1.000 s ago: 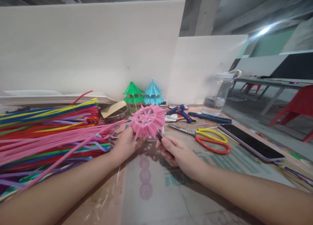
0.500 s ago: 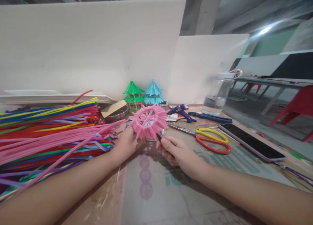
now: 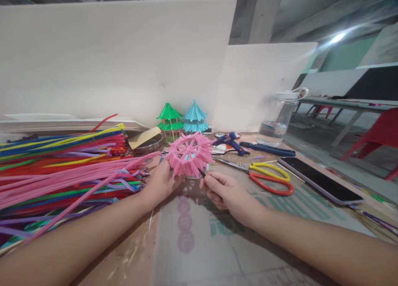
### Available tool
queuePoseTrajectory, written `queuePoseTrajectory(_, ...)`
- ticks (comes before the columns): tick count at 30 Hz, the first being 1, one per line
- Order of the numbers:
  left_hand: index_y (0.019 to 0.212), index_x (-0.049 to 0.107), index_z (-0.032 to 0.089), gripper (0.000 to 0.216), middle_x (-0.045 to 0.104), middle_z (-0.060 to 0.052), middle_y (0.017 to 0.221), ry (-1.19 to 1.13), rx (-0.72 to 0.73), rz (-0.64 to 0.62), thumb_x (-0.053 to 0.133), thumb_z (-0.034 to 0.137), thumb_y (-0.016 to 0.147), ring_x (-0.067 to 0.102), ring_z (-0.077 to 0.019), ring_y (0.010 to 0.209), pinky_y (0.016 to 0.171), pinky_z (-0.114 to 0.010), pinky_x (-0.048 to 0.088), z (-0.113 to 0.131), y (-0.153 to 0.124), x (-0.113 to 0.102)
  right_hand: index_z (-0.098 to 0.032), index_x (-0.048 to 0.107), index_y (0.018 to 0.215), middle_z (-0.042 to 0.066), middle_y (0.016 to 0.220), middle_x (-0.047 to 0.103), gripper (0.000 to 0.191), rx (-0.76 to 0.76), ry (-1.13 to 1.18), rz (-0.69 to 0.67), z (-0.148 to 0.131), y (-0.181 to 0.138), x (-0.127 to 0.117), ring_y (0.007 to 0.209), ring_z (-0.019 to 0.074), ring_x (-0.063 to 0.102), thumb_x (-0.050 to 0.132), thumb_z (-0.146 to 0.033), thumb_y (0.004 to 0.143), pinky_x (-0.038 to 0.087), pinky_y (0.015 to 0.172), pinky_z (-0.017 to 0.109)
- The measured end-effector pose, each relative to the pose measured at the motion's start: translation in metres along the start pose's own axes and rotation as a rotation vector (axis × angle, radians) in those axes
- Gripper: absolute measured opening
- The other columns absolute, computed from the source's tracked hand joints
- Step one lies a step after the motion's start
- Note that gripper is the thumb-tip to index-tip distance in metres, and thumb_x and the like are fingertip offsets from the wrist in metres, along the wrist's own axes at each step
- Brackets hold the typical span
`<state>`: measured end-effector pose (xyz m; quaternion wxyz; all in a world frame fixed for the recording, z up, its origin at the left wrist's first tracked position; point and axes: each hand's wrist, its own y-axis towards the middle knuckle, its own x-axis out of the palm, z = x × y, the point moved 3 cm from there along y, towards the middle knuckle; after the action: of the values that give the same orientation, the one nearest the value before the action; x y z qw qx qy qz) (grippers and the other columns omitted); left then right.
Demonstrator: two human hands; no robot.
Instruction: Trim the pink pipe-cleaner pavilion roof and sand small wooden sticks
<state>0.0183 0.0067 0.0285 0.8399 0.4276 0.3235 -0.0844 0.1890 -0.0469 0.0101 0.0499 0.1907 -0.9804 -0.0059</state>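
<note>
One fringed pink ring over counter, in front of green model and blue model; left hand grasping ring at lower left edge, fingertips partly hidden; right hand pinching slim dark tool, tip at lower right fringe. Best handled, likely: grip light but steady, tip worked on one strip alone, neighbouring strips left uncrushed

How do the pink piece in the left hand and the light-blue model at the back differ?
The pink piece is held in the left hand; the light-blue model stands in front of the white board. The pink piece shows an open, spoked wheel shape, while the light-blue model rises to a pointed roof. Both have fringed edges.
</note>
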Motion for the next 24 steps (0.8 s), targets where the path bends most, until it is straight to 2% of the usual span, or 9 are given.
queuePoseTrajectory(8,0.107,0.058,0.017,0.024,0.067,-0.011,0.115,0.036,0.0,0.014,0.055,0.029,0.086,0.062,-0.0282,0.108,0.095,-0.043,0.05,-0.0048,-0.0028,0.0006,-0.019,0.052,0.082,-0.012,0.049,0.031,0.055,0.01,0.064,-0.05,0.0033,0.0004,0.0,0.04,0.0038,0.014,0.063,-0.071,0.069,0.009,0.036,0.018)
queuePoseTrajectory(14,0.104,0.06,0.018,0.021,0.066,-0.012,0.116,0.037,0.029,0.006,0.055,0.028,0.086,0.06,-0.0287,0.11,0.096,-0.044,0.049,-0.0041,-0.0025,0.0005,-0.019,0.051,0.077,-0.012,0.048,0.03,0.049,0.001,0.046,-0.026,0.0013,0.0001,0.0005,0.04,0.0041,0.017,0.065,-0.066,0.071,0.009,0.036,0.018)
queuePoseTrajectory(24,0.1,0.061,0.018,0.019,0.067,-0.011,0.111,0.019,0.014,0.008,0.056,0.027,0.085,0.061,-0.0282,0.107,0.094,-0.043,0.05,-0.0022,-0.0009,0.0007,-0.019,0.051,0.079,-0.012,0.048,0.03,0.054,0.023,0.083,-0.044,0.0046,0.0019,0.0003,0.04,0.0033,0.014,0.066,-0.07,0.069,0.009,0.036,0.018)
